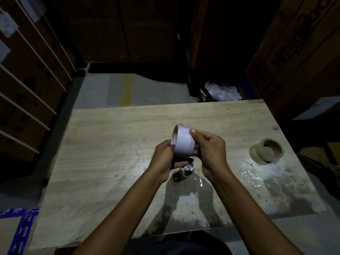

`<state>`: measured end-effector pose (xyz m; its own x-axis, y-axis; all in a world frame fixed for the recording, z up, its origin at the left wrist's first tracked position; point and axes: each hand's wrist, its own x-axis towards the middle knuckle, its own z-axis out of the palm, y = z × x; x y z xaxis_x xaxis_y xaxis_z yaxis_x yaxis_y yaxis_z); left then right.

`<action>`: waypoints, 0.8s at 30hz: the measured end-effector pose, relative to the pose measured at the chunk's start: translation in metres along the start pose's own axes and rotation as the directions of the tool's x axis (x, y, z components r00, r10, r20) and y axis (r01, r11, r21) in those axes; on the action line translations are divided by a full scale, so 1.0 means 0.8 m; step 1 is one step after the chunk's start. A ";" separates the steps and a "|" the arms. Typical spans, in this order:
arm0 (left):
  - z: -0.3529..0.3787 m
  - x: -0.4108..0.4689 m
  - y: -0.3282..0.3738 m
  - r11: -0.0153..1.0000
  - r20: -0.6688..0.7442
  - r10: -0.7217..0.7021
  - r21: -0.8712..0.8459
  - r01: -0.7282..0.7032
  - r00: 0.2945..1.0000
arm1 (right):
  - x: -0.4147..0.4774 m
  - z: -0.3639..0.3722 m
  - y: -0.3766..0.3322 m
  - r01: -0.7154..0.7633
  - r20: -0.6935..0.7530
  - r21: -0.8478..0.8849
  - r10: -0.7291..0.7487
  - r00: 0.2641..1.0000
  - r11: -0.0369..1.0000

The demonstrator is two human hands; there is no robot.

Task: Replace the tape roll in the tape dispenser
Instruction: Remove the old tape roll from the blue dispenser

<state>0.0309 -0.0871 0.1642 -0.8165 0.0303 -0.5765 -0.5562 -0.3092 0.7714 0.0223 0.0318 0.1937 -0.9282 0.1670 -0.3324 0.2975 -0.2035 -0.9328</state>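
Observation:
Both hands are raised over the middle of the wooden table (pixel 110 144). Between them is a pale tape roll (pixel 184 140) that looks mounted on a metal tape dispenser (pixel 185 171), whose lower metal parts hang below the hands. My left hand (pixel 163 159) grips the dispenser and the roll's left side. My right hand (pixel 209 150) wraps the roll from the right, thumb pressed on its top. A brown tape roll (pixel 266 150) lies flat on the table to the right, apart from both hands.
Clear plastic film (pixel 251 178) lies on the table's right part. Stacked cardboard boxes (pixel 27 80) stand at the left and a large printed carton (pixel 298 52) at the right. Crumpled plastic wrap (pixel 222 92) sits behind the table. Blue tape (pixel 22 230) marks the floor at lower left.

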 end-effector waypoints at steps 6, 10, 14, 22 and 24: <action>0.003 0.006 -0.005 0.929 -0.071 0.318 0.221 -0.296 0.945 | 0.017 -0.008 0.017 -0.103 -0.072 0.060 0.107 0.992 0.993; 0.013 0.017 -0.002 0.906 -0.004 0.345 0.263 -0.332 0.939 | 0.022 -0.020 0.015 -0.045 -0.067 0.065 0.050 0.997 0.997; 0.029 0.030 0.006 0.944 0.058 0.285 0.156 -0.290 0.957 | 0.031 -0.048 0.010 0.030 -0.019 0.021 -0.030 0.999 0.999; 0.093 0.066 -0.001 0.979 0.181 0.188 0.043 -0.199 0.965 | 0.065 -0.135 0.002 0.270 0.209 -0.317 -0.210 0.955 0.909; 0.118 0.077 -0.001 0.984 0.219 0.178 -0.011 -0.180 0.959 | 0.079 -0.157 -0.006 0.249 0.250 -0.275 -0.181 0.951 0.928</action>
<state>-0.0333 0.0045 0.1534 -0.9162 0.1822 -0.3569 -0.3985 -0.3200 0.8595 -0.0095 0.1642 0.1595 -0.9926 -0.0459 -0.1122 0.1061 0.1183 -0.9873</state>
